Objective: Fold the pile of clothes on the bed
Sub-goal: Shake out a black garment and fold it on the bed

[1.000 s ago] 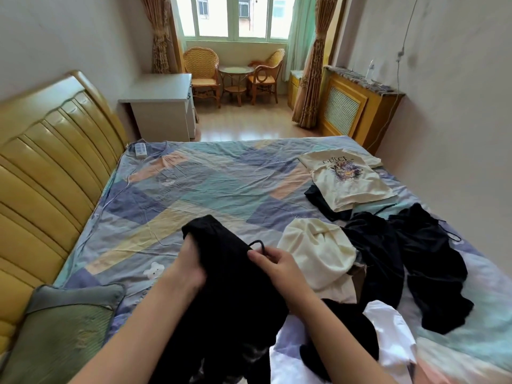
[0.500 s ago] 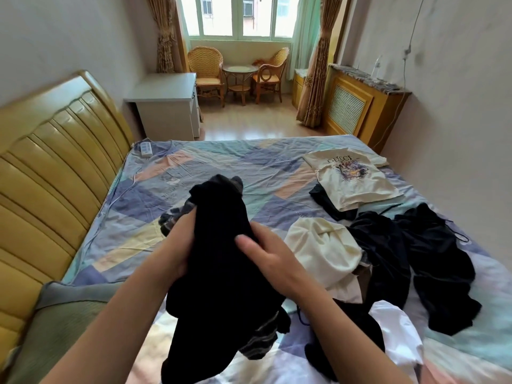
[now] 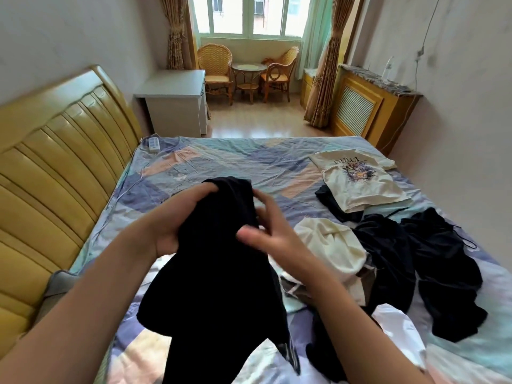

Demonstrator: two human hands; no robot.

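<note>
I hold a black garment [image 3: 219,273] up over the bed [image 3: 221,162]. My left hand [image 3: 180,217] grips its upper left edge, fingers curled over the top. On the garment's right edge, my right hand [image 3: 266,231] has its thumb in front and its fingers behind the cloth. To the right lies the pile: a cream garment [image 3: 332,242], black clothes [image 3: 432,261] and a white piece [image 3: 399,333]. A cream printed T-shirt [image 3: 360,181] lies flat farther back on the right.
A yellow padded headboard [image 3: 55,173] runs along the left. A green pillow [image 3: 55,289] lies at the near left. A white remote [image 3: 154,144] sits at the bed's far left corner. Beyond the bed stand a white desk [image 3: 174,101] and wicker chairs [image 3: 216,65].
Both hands have lifted the black garment higher and closer together near its top. My right hand has shifted from its front to its right edge.
</note>
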